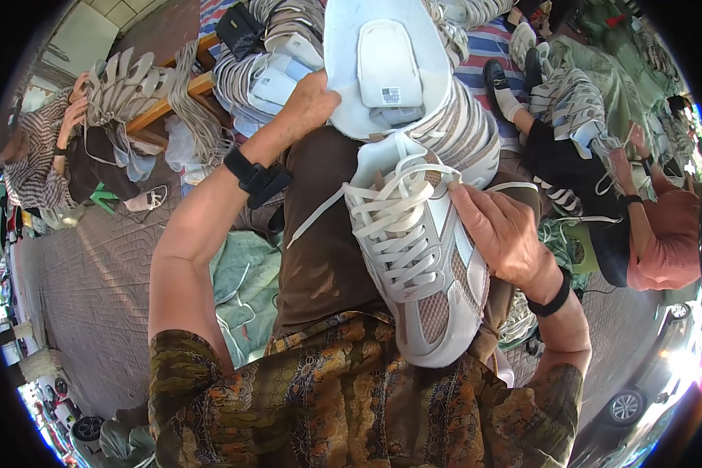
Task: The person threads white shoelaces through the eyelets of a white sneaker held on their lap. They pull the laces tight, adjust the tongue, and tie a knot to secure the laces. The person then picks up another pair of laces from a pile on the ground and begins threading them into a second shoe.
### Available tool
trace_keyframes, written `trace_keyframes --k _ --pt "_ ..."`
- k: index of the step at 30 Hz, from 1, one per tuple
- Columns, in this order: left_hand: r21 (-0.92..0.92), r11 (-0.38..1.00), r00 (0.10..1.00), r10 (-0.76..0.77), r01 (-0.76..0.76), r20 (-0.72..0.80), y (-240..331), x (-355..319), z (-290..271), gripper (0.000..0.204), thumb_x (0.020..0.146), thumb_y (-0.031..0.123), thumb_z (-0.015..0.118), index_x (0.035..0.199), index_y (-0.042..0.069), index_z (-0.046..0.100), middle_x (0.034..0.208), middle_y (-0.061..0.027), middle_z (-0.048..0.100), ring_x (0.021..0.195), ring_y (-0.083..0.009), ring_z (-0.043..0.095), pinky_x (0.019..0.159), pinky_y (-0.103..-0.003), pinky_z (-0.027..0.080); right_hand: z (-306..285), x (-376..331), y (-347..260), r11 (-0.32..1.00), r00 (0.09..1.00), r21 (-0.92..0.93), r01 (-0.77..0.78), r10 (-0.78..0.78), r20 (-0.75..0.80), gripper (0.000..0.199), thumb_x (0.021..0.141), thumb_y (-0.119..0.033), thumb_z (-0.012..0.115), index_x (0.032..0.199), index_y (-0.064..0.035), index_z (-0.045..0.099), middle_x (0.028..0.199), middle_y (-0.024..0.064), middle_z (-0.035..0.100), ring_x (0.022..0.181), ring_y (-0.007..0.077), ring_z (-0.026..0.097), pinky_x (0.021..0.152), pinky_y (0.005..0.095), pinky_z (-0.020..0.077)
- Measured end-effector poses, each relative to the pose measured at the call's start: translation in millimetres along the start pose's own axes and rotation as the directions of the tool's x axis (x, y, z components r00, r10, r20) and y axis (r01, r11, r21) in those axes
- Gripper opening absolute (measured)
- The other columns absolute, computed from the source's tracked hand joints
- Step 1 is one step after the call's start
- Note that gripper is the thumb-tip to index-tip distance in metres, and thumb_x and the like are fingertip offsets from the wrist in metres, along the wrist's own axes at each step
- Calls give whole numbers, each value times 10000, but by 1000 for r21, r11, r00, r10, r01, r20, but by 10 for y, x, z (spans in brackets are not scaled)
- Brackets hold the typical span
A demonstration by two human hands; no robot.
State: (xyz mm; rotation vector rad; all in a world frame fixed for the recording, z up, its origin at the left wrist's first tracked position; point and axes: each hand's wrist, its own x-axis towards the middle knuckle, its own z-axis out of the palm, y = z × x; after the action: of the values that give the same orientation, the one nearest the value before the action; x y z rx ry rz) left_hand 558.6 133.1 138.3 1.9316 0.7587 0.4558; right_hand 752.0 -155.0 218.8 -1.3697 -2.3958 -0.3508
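A grey-and-white laced sneaker [417, 257] lies on my lap, its toe toward me and beige mesh at the toe and side. White laces [402, 226] criss-cross its front; one loose end trails left, another right. My right hand [503, 230] is closed on the sneaker's right side near the top eyelets, thumb and fingers pressing its edge. Beyond the collar stands a pale white shoe-shaped piece [343, 47] with a rounded rectangular pad [388, 66]. My left hand [312, 101] grips this piece's left edge, some fingers hidden behind it.
Stacks of nested shoe uppers [476, 140] lie just beyond and right of the white piece. More bundles [246, 86] rest on a striped cloth. People with shoe uppers sit at left [43, 148] and right [655, 226]. Green sacking [246, 292] lies beside my left leg.
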Motion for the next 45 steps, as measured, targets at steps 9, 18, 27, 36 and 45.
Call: trace_keyframes --k 9,18,27,36,45 --pt "-71 991 975 100 -116 -199 68 -130 97 384 742 20 447 1086 -49 603 955 -184 677 880 -261 646 814 -354 493 -121 170 -48 993 990 -56 105 -109 -87 436 712 -51 610 1113 110 544 808 143 627 656 214 610 599 306 520" --pt "577 803 917 329 -148 -224 -99 38 71 298 768 135 563 986 -67 579 796 -257 641 722 -336 648 627 -405 508 -98 -60 -308 973 975 -112 200 -210 -79 401 705 -64 620 1068 97 568 882 213 651 750 253 645 690 347 558" --pt "434 643 749 651 -631 124 670 -591 331 159 770 78 536 899 43 621 742 -132 638 680 -330 616 646 -409 498 -102 18 -179 992 975 -23 123 -125 -183 514 631 -8 640 1128 92 556 889 163 638 705 245 628 632 335 556" --pt "-228 942 912 306 -248 273 451 -197 389 269 909 188 549 1139 83 639 1017 -84 680 911 -193 652 853 -321 500 -72 501 394 995 960 101 -6 34 -278 294 725 -131 648 991 -7 653 917 149 659 706 274 645 536 351 477" --pt "-171 970 969 197 -171 149 372 -498 90 412 954 164 539 1333 30 448 1274 -107 558 1167 -168 530 987 -291 439 157 1149 1135 994 981 -69 -84 70 -179 277 781 -210 675 969 -13 623 873 206 625 780 371 609 745 377 512"
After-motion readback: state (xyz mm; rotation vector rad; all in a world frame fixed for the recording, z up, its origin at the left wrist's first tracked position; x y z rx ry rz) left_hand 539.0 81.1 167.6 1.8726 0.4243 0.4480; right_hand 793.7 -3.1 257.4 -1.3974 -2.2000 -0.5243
